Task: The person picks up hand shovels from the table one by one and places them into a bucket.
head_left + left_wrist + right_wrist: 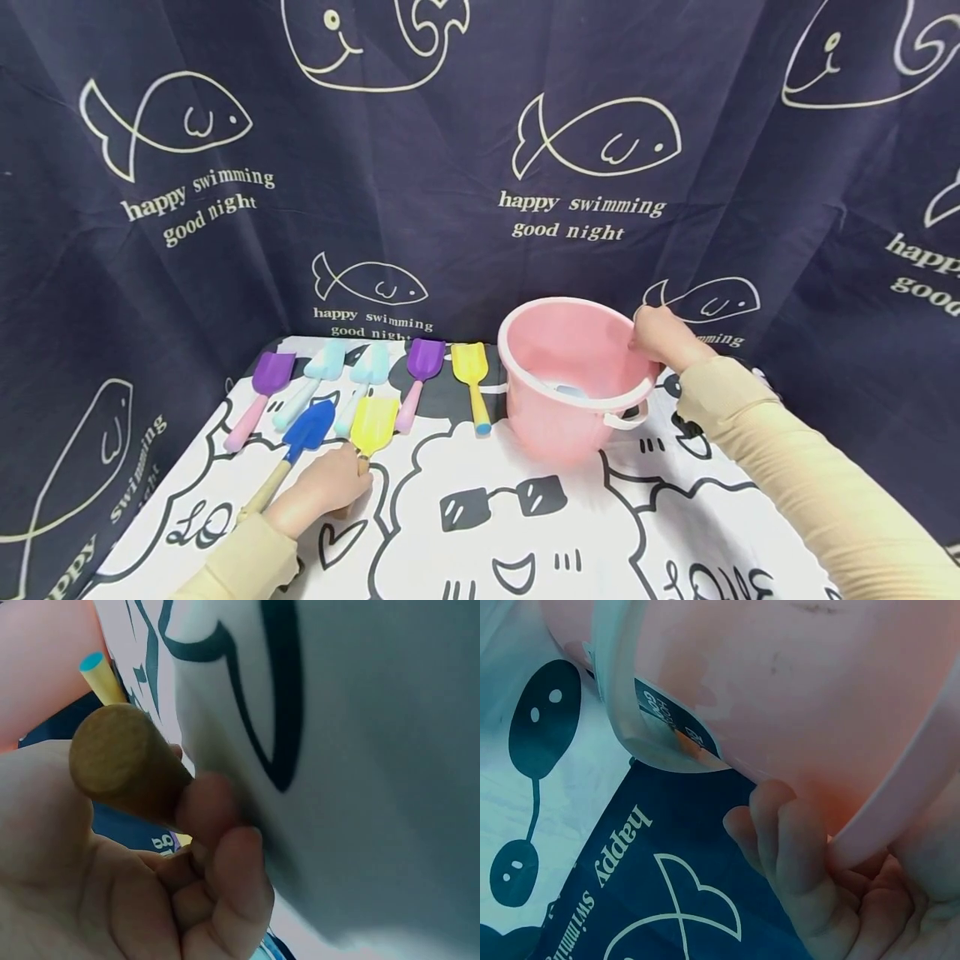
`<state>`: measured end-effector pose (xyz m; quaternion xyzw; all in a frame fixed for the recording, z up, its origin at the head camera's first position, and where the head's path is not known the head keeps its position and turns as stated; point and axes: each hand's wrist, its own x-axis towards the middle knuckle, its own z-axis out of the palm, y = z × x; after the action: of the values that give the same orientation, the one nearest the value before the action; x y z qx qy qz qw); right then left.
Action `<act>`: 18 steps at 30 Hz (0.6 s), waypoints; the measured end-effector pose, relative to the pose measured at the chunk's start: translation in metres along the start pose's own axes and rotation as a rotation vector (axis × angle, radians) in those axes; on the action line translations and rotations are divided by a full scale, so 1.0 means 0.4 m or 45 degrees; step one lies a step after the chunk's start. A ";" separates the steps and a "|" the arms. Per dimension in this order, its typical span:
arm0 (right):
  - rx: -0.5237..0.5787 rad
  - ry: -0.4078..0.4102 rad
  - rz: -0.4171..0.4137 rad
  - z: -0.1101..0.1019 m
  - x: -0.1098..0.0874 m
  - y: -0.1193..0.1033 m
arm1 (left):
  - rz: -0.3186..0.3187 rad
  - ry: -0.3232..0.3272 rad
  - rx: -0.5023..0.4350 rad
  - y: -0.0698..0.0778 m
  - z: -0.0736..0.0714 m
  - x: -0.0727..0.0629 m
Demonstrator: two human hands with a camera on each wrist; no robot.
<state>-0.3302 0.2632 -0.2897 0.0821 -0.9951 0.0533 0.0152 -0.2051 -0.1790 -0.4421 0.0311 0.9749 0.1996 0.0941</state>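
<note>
In the head view my left hand (322, 487) grips a toy shovel with a yellow blade (375, 423), low over the cloth. Its round wooden handle end (112, 754) sticks out between thumb and fingers in the left wrist view. Just left of that hand lies a blue shovel (311, 425) with a pale wooden handle. A pink bucket (551, 429) stands upright at the right, and my right hand (663, 337) holds its rim at the far right side. The right fingers (799, 847) curl around the rim from outside. Something pale bluish (572, 391) shows inside the bucket.
Along the back lie several more shovels: a purple one (273, 373) at far left, two light blue ones (326, 360), another purple one (426, 358) and a yellow one (470, 362). A dark curtain (465, 167) hangs behind the white printed cloth (435, 550).
</note>
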 end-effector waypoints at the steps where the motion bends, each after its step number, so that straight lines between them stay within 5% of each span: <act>1: 0.002 0.001 -0.001 0.000 -0.001 0.000 | -0.007 0.001 -0.013 -0.002 0.000 0.002; 18: -0.034 0.000 -0.008 -0.005 -0.001 -0.009 | -0.051 0.035 -0.021 0.000 -0.054 -0.001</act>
<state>-0.3292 0.2602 -0.2874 0.0849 -0.9955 0.0398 0.0165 -0.2090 -0.1874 -0.4227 0.0079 0.9748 0.2061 0.0849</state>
